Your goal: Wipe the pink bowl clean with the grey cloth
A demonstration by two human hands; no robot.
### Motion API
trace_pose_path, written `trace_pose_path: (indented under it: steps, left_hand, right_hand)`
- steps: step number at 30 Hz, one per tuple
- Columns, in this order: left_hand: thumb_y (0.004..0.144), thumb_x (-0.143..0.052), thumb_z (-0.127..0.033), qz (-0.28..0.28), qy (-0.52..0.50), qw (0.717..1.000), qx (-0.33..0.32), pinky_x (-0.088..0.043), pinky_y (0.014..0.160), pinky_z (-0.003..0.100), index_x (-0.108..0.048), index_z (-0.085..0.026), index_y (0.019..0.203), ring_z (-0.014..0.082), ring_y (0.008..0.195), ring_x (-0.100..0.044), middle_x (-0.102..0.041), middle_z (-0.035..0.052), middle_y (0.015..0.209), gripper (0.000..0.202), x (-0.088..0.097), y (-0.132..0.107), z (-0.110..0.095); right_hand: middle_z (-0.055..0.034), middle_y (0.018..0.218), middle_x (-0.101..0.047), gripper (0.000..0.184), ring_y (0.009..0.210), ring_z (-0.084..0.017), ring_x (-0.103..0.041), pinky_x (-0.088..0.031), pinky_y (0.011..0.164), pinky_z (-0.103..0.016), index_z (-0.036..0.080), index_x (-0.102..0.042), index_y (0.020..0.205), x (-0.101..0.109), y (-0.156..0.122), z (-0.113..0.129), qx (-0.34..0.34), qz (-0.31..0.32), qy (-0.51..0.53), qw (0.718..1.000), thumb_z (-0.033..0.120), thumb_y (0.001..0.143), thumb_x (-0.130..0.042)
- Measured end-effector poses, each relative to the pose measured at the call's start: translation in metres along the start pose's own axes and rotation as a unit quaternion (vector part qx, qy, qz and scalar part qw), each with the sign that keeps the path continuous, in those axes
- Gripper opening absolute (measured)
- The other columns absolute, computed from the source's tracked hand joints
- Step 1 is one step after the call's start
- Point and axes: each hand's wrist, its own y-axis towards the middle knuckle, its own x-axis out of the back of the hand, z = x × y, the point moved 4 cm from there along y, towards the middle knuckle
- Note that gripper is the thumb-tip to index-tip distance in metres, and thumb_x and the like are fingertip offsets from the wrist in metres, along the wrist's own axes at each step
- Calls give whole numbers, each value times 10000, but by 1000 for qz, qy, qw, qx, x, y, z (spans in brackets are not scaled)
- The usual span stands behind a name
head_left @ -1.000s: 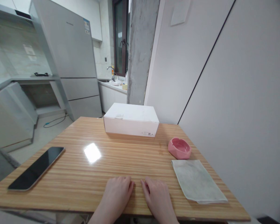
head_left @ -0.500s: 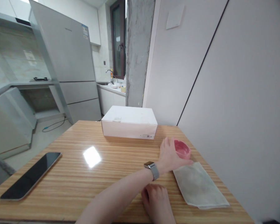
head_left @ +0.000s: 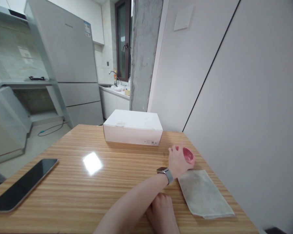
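Observation:
My left hand (head_left: 178, 162), with a watch on its wrist, reaches across to the right side of the wooden table (head_left: 112, 185) and wraps its fingers round a small pink ashtray (head_left: 188, 154). The ashtray looks tilted in the grip. My right hand (head_left: 162, 211) lies on the table near the front edge, partly under my left forearm; its fingers look loosely curled and hold nothing. A folded grey-white cloth (head_left: 202, 193) lies flat just in front of the ashtray.
A white cardboard box (head_left: 133, 127) stands at the table's far edge. A dark phone (head_left: 21, 185) lies face up at the left front. A white wall runs close along the right. Beyond the table are a fridge (head_left: 68, 65), counters and a sink.
My left hand crossed from the front of the table to the pink ashtray, closed round it and tipped it. My right hand stayed near the front edge.

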Motion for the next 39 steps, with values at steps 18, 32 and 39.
trace_pose_path:
  steps: [18,32,39]
  left_hand:
    - [562,-734,-533,-313,219,922,54,-390,918,429,-460,-219,1267,280,1027,-482,-531,73,1058,819,277,-85,146]
    - [584,-697,-569,-319,266,902,117,-380,919,430,-402,-215,1317,290,1045,-483,-518,81,1073,865,299,-93,200]
    - [589,-701,-535,-298,270,909,110,-369,944,435,-375,-211,1342,289,1055,-484,-515,87,1101,883,299,-90,211]
  right_hand:
    - [14,602,-661,298,553,-161,-629,-233,531,-278,228,-558,690,8,-1,7,48,-32,-3,998,235,942,-400]
    - [12,631,-652,308,586,-157,-616,-258,562,-263,222,-538,698,8,-5,6,52,-38,21,998,266,957,-376]
    - [4,620,-607,374,584,-139,-574,-318,582,-247,213,-536,671,23,-9,1,33,-89,112,989,327,967,-337]
